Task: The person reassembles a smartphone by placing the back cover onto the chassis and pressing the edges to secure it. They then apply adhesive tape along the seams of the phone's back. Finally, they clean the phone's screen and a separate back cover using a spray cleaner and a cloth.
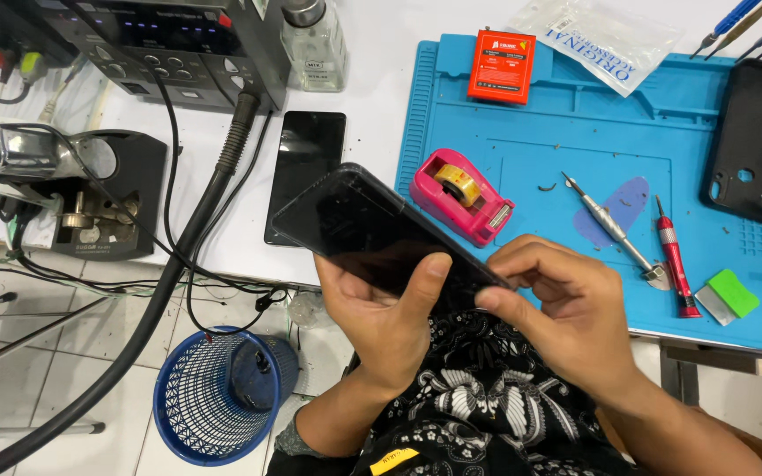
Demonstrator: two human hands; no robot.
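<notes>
black glass, glossy and thin: the phone (372,231) is held tilted above the person's lap, just off the bench (372,79) edge. the left hand (390,313) has its grip clenched on the lower end, thumb across the face. the right hand (566,304) pinches the near corner with its fingertips (489,298). i judge it light, stiff, slippery and easy to crack, so best held by the side edges, not the flat face. a second phone (304,163) lies on the bench; a pink tape dispenser (460,196) and screwdrivers (674,256) sit on the blue mat (531,132).
</notes>
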